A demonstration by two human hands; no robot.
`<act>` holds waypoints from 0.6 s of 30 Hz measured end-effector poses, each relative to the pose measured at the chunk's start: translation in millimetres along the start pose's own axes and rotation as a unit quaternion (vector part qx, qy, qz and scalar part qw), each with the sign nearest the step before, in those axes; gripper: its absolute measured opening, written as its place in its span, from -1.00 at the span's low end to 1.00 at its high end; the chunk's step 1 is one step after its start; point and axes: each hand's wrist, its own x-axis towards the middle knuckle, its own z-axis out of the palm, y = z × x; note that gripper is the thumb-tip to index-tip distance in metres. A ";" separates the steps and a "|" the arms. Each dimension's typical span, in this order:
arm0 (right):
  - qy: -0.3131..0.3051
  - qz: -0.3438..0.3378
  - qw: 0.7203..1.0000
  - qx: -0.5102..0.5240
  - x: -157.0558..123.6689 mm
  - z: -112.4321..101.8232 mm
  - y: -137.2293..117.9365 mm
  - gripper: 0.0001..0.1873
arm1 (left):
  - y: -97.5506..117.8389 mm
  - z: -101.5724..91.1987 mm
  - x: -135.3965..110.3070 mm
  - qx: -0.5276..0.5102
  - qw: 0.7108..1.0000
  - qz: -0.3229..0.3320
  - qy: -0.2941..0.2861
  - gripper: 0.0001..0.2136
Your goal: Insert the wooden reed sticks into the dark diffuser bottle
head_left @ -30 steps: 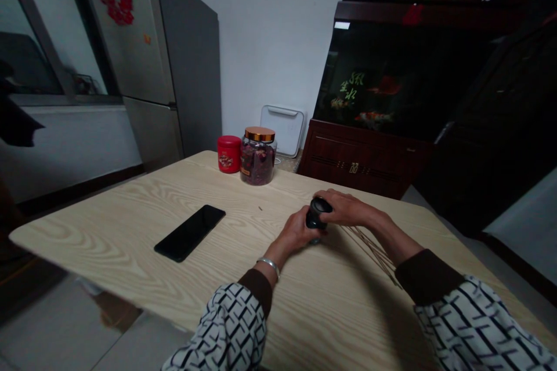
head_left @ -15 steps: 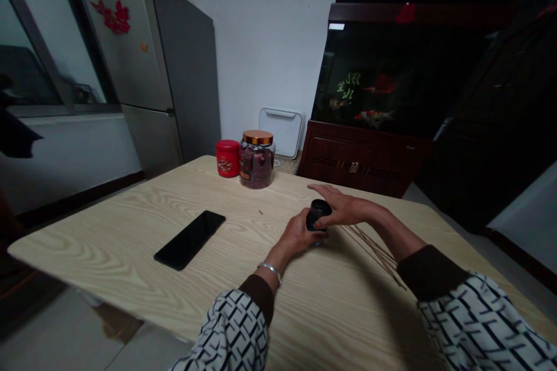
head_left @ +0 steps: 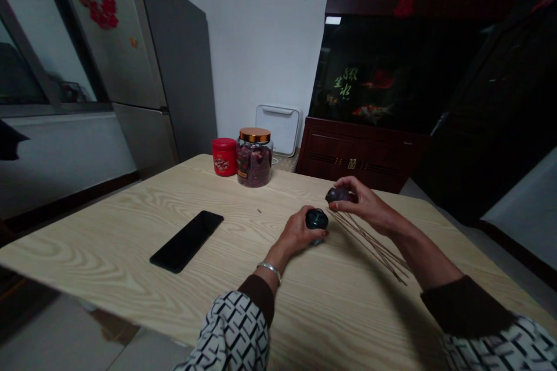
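The left hand (head_left: 298, 233) is curled closed around a small dark bottle (head_left: 316, 219), while a dark round cap (head_left: 338, 195) is pinched by the partly open right hand (head_left: 369, 204), just above thin wooden sticks (head_left: 365, 246) on the pale wooden table (head_left: 108, 243).

Sticks (head_left: 368, 246) right of phone (head_left: 187, 242), on table (head_left: 108, 249)

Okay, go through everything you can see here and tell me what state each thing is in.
Small dark bottle: upright, gripped in the left hand.
Dark round cap: off the bottle, pinched in the right hand.
Thin wooden sticks: loose, fanned out on the table.
Glass jar of dried flowers: full, copper lid on.
Red tin: lid on.
Phone: face up, screen dark.
Fridge: doors shut.
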 end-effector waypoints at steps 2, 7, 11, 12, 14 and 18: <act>0.029 0.022 0.998 0.049 -31.5 16.1 19.8 -0.50 | 1.1 0.5 -0.1 -0.005 1.000 -0.002 -0.002 -0.39; 0.078 0.038 0.996 0.034 -90.4 67.6 58.7 -0.57 | 3.7 1.1 -0.3 0.001 1.000 -0.004 -0.003 -0.40; 0.080 -0.002 0.993 -0.082 -101.9 88.8 68.1 -0.56 | 1.1 1.5 0.0 0.006 1.000 0.009 -0.003 -0.39; 0.072 -0.005 0.992 -0.099 -102.1 89.8 69.6 -0.56 | -0.2 1.8 0.1 0.006 1.000 0.014 0.000 -0.37; 0.058 -0.014 0.991 -0.119 -100.6 84.5 72.8 -0.58 | -3.2 2.5 0.4 0.008 1.000 0.015 0.008 -0.30; 0.142 0.004 0.975 -0.173 -88.8 40.3 84.1 -0.77 | -6.8 3.8 1.0 0.002 1.000 0.004 0.006 -0.30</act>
